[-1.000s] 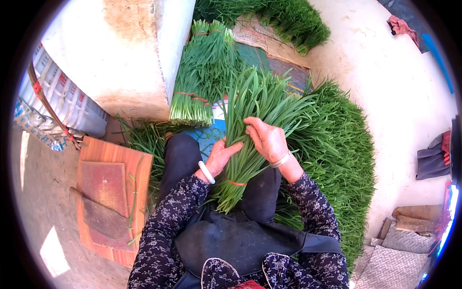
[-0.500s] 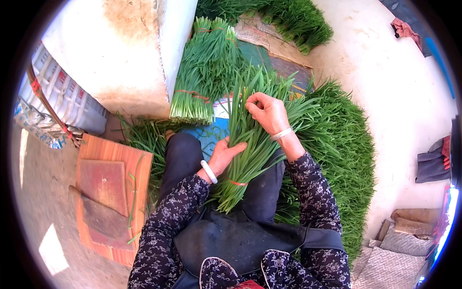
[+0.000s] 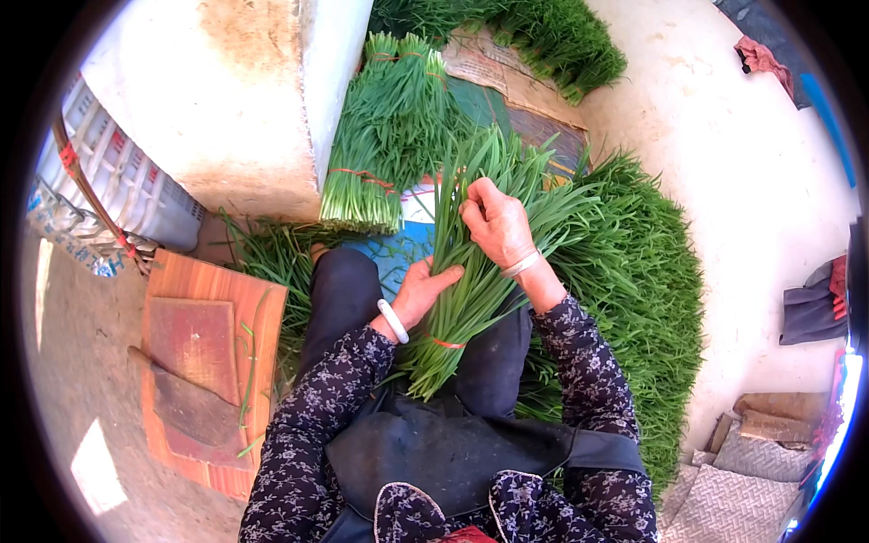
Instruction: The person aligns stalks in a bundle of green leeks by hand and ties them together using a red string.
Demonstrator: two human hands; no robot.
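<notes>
A bundle of long green chive leaves, tied near its cut end with a thin red band, lies across my lap. My left hand, with a white bangle on its wrist, grips the bundle just above the band. My right hand, with a silver bangle, lies higher up on the leaves with its fingers curled into them. The leaf tips fan out toward the far side.
A tied chive bundle leans by a white block. Loose chives are heaped at the right and another heap lies at the far side. A wooden board with a cleaver lies at the left. A white crate stands far left.
My right hand has slid up the bundle away from me, along the leaves. My left hand has kept its grip near the red band.
</notes>
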